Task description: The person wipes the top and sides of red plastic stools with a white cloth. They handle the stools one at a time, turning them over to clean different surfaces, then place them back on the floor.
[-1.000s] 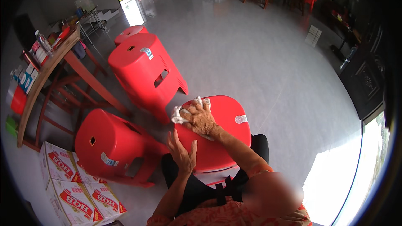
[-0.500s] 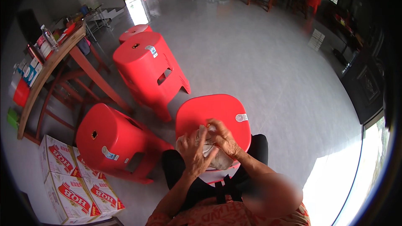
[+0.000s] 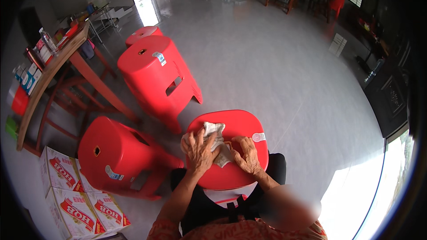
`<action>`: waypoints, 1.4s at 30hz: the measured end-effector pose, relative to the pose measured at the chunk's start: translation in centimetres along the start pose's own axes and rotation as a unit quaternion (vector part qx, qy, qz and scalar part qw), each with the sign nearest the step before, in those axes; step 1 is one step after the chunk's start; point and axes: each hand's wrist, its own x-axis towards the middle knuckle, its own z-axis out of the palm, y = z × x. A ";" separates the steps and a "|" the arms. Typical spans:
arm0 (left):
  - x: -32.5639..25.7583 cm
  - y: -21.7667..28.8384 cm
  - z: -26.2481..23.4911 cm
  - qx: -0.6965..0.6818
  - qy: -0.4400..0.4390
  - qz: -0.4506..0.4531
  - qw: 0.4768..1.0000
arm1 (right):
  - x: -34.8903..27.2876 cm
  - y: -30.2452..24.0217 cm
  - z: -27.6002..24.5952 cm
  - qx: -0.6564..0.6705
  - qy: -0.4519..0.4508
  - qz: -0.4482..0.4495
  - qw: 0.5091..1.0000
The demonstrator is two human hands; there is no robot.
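Observation:
In front of me stands a red plastic stool [image 3: 231,122] with a pale label on its seat's right side. A crumpled whitish cloth [image 3: 215,130] lies on the seat. My left hand [image 3: 199,151] presses down over the cloth, its fingers bent around it, and a cloth end pokes out past the thumb. Just right of the cloth, my right hand [image 3: 246,154] lies on the seat with fingers apart and slightly bent, holding nothing that shows. The seat's centre hole is partly hidden between the hands.
To the left are more red stools, one near [image 3: 115,151] and one farther off [image 3: 155,71], with another behind it. Printed cartons [image 3: 73,213] stack at the lower left. A wooden table [image 3: 66,58] holds bottles and tissue packs. At right is a dark door [image 3: 389,95].
Both hands have come down onto the seat and moved apart. The bunched cloth, held up over my lap before, is now on the seat under my left hand.

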 end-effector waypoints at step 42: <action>-2.0 -4.7 0.3 -0.222 0.082 -0.076 0.969 | 0.8 -1.3 0.2 -0.086 -0.080 -0.018 0.993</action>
